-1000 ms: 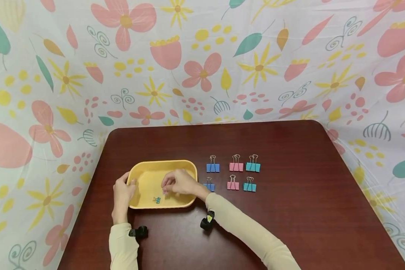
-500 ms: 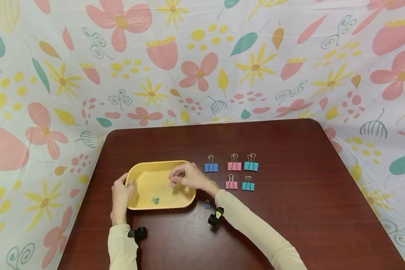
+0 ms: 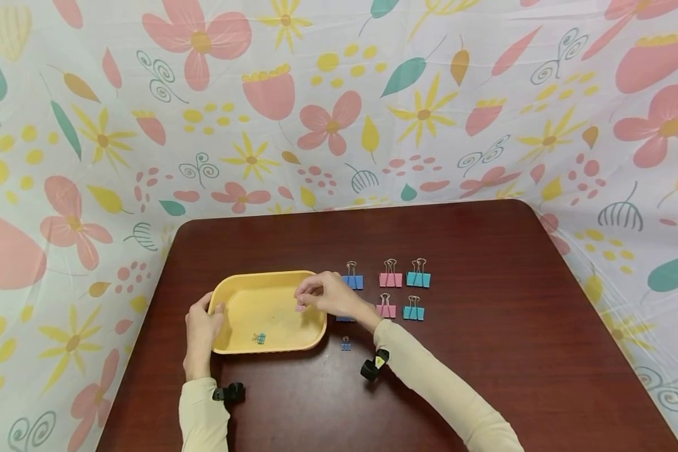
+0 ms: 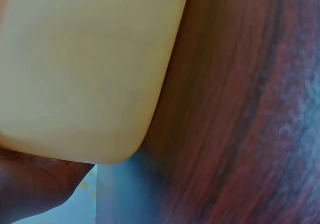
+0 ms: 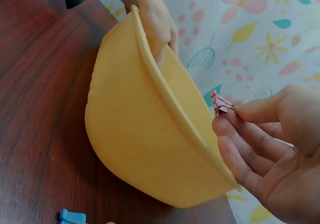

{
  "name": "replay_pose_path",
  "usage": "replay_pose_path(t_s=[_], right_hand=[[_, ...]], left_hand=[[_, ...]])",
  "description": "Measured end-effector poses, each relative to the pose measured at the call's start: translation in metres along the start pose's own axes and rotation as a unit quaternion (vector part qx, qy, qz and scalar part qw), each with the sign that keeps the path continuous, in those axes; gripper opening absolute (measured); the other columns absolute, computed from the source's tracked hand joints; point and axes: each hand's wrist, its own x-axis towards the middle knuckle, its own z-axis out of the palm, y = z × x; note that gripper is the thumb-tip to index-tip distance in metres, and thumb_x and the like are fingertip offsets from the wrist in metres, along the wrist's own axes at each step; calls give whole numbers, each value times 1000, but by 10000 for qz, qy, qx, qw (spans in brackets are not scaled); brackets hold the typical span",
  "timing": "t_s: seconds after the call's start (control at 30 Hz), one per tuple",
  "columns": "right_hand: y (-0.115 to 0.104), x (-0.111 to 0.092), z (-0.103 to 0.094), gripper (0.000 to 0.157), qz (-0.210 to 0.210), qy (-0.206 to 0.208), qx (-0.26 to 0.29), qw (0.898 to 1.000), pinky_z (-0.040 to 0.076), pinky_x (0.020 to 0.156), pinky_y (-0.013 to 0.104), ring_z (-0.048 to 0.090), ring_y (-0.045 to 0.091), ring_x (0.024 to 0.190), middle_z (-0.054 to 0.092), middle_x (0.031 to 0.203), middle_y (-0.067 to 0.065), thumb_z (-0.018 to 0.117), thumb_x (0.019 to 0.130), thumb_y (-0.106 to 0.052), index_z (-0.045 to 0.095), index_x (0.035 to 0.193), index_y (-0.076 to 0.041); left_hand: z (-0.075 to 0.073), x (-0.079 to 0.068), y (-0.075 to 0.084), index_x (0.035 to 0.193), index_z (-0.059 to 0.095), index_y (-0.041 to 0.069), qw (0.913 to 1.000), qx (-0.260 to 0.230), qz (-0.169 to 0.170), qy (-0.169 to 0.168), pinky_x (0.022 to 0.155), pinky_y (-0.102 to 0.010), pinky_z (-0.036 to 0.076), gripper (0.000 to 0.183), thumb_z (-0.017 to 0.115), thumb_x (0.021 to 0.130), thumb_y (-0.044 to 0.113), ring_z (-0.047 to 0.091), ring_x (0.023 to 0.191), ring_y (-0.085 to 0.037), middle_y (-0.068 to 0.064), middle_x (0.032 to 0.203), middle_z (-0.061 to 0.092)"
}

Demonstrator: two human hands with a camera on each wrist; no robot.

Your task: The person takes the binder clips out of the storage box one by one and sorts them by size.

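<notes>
My left hand (image 3: 199, 329) grips the left end of a yellow plastic tray (image 3: 254, 304), its thumb over the rim. Between the thumb and fingers of my right hand (image 3: 332, 295), a small pink binder clip (image 5: 218, 103) is pinched by its wire handles. That hand is over the tray's right end, and the right wrist view shows the clip near the rim. A small teal binder clip (image 3: 260, 338) lies on the tray floor. On the table just right of the tray lies a small blue binder clip (image 3: 346, 344).
Larger binder clips lie in two rows right of the tray: blue (image 3: 353, 282), pink (image 3: 391, 280) and teal (image 3: 418, 280) behind, pink (image 3: 387, 311) and teal (image 3: 414, 312) in front. My right wrist mostly covers a front blue one (image 3: 344, 319). A patterned cloth (image 3: 316, 125) borders the table (image 3: 486, 282).
My right hand has risen from the tray floor and moved right with the pink binder clip. The small blue binder clip, earlier hidden by my arm, now shows. My left hand stays on the tray.
</notes>
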Motion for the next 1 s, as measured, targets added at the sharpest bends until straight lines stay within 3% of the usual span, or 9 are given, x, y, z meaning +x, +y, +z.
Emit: replay_pose_path(t_s=[0.47, 0.63, 1.0], right_hand=[[5, -29, -22, 9, 30, 241, -177, 9995, 57, 73, 23, 70, 10, 77, 76, 87, 0, 69, 96, -11, 76, 99, -6], [7, -41, -31, 9, 74, 385, -206, 9990, 58, 74, 25, 70, 11, 77, 76, 87, 2, 71, 94, -11, 76, 98, -5], [18, -68, -52, 10, 271, 344, -144, 9989, 59, 79, 34, 70, 35, 82, 74, 88, 1, 69, 96, -11, 75, 101, -5]], left_hand=[[2, 2, -4, 141, 58, 3, 9999, -67, 118, 99, 80, -49, 58, 42, 57, 101, 12, 66, 105, -42, -31, 130, 63], [1, 1, -3, 142, 57, 1, 9999, -81, 96, 66, 87, -53, 56, 42, 56, 101, 12, 64, 111, -43, -31, 134, 60], [1, -1, -2, 143, 55, 1, 9999, -130, 34, -12, 85, -52, 57, 43, 55, 101, 13, 64, 111, -42, -32, 134, 60]])
